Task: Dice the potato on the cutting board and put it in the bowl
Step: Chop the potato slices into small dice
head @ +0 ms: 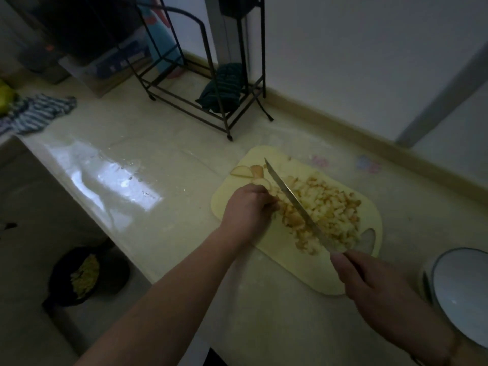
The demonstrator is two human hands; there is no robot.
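A pale yellow cutting board (280, 256) lies on the counter, covered with a heap of diced potato (328, 207). A few uncut potato slices (248, 171) lie at its far left end. My left hand (249, 210) has its fingers curled on a strip of potato pieces beside the blade. My right hand (369, 283) grips the handle of a long knife (293, 198), whose blade runs diagonally across the pile, tip pointing away. A white bowl (460, 294) with a dark rim stands at the right edge, beside my right hand.
A black wire rack (211, 107) with a dark cloth stands behind the board against the wall. A striped towel (37, 114) lies at far left. Below the counter edge a black bin (87, 276) holds peelings. The counter (137, 165) is glossy and wet-looking.
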